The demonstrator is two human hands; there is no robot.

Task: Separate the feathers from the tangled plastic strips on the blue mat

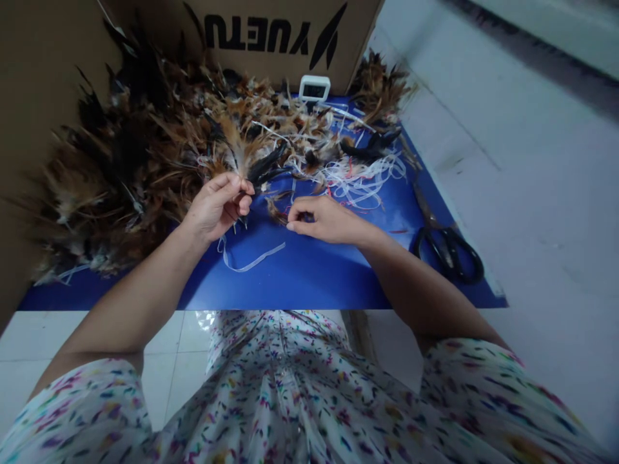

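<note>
My left hand (217, 205) is closed in a pinch on a small bunch of feathers (239, 145), brown and fluffy ones upright and dark ones pointing right. To its right, my right hand (326, 219) has its thumb and fingers curled close together just above the blue table surface (319, 277). Small brown feathers (276, 211) lie at its fingertips; whether it grips them is too small to tell. A thin white ribbon (251, 263) curves over the surface below my left hand.
A big heap of brown and black feathers (145, 148) covers the left and back. White ribbon strips (367, 183) lie tangled at the right, near black-handled scissors (449, 253). A small white digital clock (314, 88) stands before a cardboard box (271, 61).
</note>
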